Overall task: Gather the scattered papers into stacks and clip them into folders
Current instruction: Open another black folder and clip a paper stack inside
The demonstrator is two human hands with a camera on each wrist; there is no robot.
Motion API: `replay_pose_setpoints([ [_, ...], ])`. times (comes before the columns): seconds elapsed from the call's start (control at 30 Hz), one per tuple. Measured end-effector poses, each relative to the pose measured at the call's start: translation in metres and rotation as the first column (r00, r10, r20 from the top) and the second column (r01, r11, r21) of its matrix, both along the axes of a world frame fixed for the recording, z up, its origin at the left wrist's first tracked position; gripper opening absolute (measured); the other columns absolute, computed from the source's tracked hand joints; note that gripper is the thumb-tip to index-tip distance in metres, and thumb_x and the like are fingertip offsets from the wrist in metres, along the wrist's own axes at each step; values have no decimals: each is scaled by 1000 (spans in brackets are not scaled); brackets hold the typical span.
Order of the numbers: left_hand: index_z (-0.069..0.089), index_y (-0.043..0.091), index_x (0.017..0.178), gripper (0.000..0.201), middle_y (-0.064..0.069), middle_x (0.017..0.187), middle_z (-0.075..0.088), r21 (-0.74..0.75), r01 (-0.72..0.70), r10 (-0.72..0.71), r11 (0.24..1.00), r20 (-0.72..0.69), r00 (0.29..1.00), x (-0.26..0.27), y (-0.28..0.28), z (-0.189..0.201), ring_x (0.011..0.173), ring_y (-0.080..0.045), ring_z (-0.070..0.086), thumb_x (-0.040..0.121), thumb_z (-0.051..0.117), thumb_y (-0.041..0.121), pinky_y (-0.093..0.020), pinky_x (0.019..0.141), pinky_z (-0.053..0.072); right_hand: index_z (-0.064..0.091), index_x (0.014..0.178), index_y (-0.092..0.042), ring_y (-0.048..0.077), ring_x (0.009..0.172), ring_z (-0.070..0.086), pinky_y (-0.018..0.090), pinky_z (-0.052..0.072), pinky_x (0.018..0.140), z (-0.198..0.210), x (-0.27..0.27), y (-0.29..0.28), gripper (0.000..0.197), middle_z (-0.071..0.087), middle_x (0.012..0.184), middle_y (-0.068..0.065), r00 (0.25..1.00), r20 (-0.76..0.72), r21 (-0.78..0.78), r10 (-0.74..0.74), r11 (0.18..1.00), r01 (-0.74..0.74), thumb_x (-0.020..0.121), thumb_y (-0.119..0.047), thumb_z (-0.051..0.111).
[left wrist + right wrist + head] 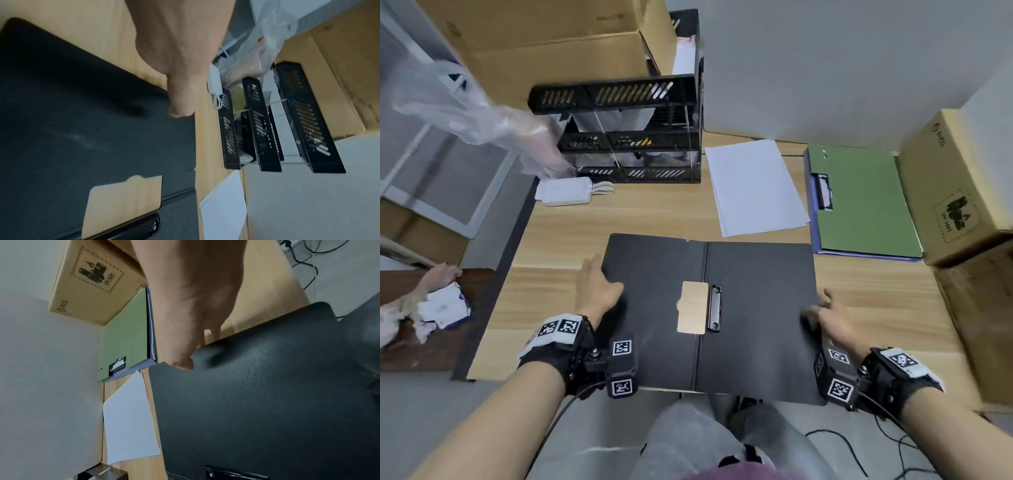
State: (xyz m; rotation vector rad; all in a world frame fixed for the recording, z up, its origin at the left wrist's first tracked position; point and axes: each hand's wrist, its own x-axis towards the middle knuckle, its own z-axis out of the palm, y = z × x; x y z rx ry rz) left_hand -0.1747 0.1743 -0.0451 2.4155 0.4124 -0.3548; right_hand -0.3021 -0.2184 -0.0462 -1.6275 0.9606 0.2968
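Note:
A black folder (756,308) lies open and flat on the wooden table (654,212), partly over the near edge, with its metal clip (714,308) by the spine. My left hand (599,287) rests at the folder's left edge, thumb on the cover (82,129), fingers stretched along the table. My right hand (828,315) pinches the right edge (267,402): the thumb lies on top and fingers reach under. A stack of white papers (753,188) lies behind the folder. A green folder (866,202) with its own clip lies on a blue one at the right.
A black three-tier tray rack (619,137) stands at the back left, a white power strip (565,192) beside it. Cardboard boxes (959,178) bound the right side, another (551,44) sits behind the rack. Someone else's hand (441,274) holds a packet at far left.

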Motion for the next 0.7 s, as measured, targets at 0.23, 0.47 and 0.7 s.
replay_pose_setpoints([
  [0.23, 29, 24, 152, 66, -6, 164, 4, -94, 366, -377, 926, -302, 876, 23, -45, -19, 150, -31, -10, 91, 53, 15, -56, 119, 9, 43, 139, -10, 11, 111, 44, 15, 33, 89, 2, 5, 34, 46, 47, 141, 2, 999, -11, 22, 38, 999, -38, 96, 6, 44],
  [0.47, 48, 18, 141, 49, -5, 163, 12, -107, 364, -371, 925, -451, 811, 32, -45, -19, 150, -28, 8, 93, 44, 29, -42, 118, 19, 49, 138, -6, 30, 121, 56, 36, 44, 100, -8, 12, 51, 45, 55, 137, 17, 994, -105, 34, -7, 999, 11, 95, 5, 43],
  [0.7, 49, 20, 89, 8, -4, 100, 49, -232, 157, -238, 960, -379, 894, 51, -38, -7, 92, -22, 44, 89, 42, 17, -36, 80, 36, 63, 106, -11, 10, 72, 53, 15, 43, 52, -15, 43, 43, 25, 59, 103, 7, 993, -107, -35, -53, 998, 49, 92, 0, 45],
])
